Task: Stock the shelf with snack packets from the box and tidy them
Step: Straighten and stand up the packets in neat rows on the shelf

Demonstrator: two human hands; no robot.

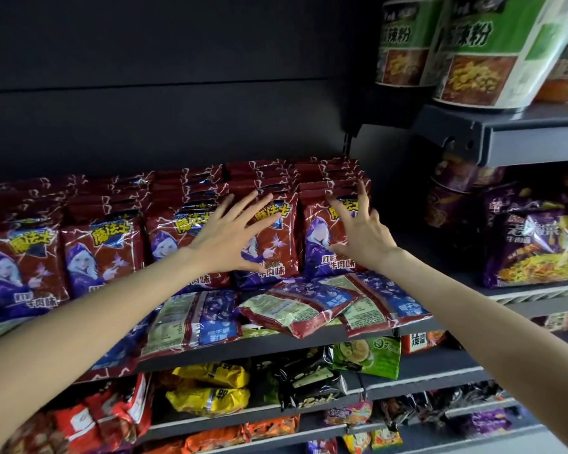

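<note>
Left hand (pixel 225 235) flat, fingers spread, pressing the front of an upright red packet (pixel 269 244) on the shelf (pixel 276 347). Right hand (pixel 358 231), fingers splayed, fingertips touching the end packet (pixel 322 237); neither grips anything.

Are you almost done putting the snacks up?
Nearly. Rows of red packets already stand upright along the shelf. The left hand and right hand are pressing the right-hand rows straight. A few loose packets lie flat at the front and need standing up.
</note>
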